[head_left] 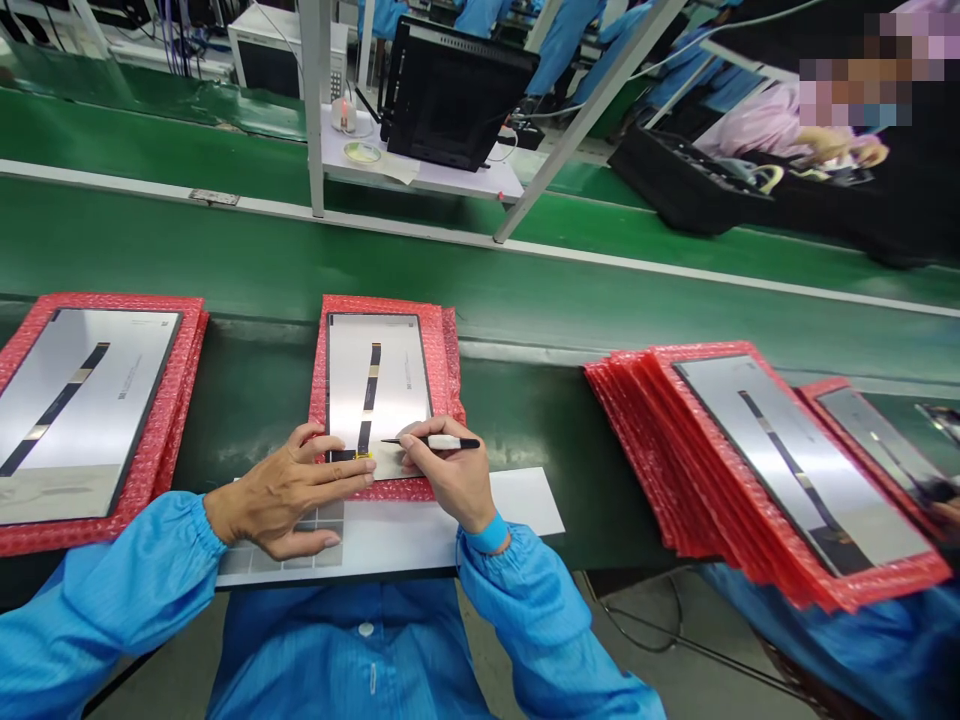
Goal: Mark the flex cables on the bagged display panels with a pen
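Note:
A silvery display panel (397,360) with a dark ribbon cable (369,395) down its back lies on red bubble-wrap bags (442,345) in front of me. My left hand (307,485) rests with fingers stretched out over the panel's lower edge, fingertips near a small yellow piece (364,457) at the cable's lower end. In my right hand (450,475) is a slim pen-like tool (442,442), white in the middle and black at both ends. Its thin tip points left, just right of the cable; contact cannot be made out.
Left lies another panel (97,400) on red wrap. At right, a fanned stack of red bags (637,440) carries a panel (787,450). White paper (525,500) lies under my wrists. Beyond the bench stand metal posts (311,110) and a monitor (457,90); co-workers sit nearby.

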### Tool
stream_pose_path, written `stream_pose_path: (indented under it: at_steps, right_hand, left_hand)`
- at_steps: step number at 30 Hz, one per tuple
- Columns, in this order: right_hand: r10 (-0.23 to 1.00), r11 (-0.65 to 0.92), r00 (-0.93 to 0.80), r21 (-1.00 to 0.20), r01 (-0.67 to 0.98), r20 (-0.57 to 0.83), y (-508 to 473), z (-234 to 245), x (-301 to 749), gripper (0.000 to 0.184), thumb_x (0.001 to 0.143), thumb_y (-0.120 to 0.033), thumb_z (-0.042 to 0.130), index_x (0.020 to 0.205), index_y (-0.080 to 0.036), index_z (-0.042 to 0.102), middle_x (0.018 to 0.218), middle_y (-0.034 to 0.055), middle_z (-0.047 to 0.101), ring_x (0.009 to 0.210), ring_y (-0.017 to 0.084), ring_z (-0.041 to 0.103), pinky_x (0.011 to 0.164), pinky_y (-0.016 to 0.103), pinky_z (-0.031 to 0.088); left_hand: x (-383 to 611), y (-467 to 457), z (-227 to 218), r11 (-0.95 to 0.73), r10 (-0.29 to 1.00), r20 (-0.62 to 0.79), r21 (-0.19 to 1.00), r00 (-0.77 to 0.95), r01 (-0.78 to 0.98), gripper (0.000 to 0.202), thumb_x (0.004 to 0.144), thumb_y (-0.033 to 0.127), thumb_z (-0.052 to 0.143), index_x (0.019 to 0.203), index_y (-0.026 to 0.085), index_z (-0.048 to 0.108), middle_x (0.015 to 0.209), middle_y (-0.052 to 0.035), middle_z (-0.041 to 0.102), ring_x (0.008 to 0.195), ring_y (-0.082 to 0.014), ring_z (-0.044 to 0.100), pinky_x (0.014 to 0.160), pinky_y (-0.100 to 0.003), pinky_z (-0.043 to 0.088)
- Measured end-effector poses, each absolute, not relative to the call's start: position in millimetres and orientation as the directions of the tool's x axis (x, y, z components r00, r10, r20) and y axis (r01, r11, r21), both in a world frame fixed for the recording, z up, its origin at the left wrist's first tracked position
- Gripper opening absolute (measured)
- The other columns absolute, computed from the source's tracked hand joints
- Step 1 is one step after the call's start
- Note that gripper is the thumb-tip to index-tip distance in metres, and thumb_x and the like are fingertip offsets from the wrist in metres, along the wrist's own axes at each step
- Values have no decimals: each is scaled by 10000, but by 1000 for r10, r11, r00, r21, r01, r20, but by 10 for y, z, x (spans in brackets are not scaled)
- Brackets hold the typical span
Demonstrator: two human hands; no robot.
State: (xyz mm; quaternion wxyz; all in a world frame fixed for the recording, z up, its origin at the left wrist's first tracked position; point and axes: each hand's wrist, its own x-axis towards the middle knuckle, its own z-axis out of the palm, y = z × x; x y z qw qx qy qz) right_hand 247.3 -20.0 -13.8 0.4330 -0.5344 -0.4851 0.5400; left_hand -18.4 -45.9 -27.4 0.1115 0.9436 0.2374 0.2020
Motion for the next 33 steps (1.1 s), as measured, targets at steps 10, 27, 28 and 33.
stream_pose_path:
  at_steps: [10,27,28,33]
  right_hand:
    - [1000,3,13,-991,131,5,-373,-11,2560,170,849,-366,800,826,-223,711,662,7,723,549,188,686,553,310,595]
    - [992,-14,-119,-956,293,-51,-1072,-298,2458,43,862,-267,783,866,-225,790,810,44,801,741,227,760,716,323,627]
    - [991,-9,-123,-957,290,-46,-1073,-312,2449,44,865,-267,783,875,-225,791,823,47,804,753,230,763,725,325,628]
    - [992,14,-126,-958,288,-23,-1067,-370,2409,54,870,-266,792,910,-229,796,858,53,813,786,231,772,749,324,630]
  left_hand:
    - [-245,-598,-158,-864,504,525,286,686,415,380,880,198,642,1251,114,644,1164,-162,749,1163,-336,651,1005,-548,523]
    - [243,-1580,-385,-553,833,226,375,506,744,388,1000,349,585,1344,181,649,1448,-133,624,1325,-344,521,1145,-560,353]
    - [237,-1562,-376,-544,839,218,384,499,746,393,997,358,591,1346,188,651,1450,-139,616,1319,-349,517,1133,-563,353]
    - [178,-1488,-361,-487,869,132,399,477,777,463,962,440,646,1394,273,646,1387,-135,611,1239,-353,523,1078,-566,361]
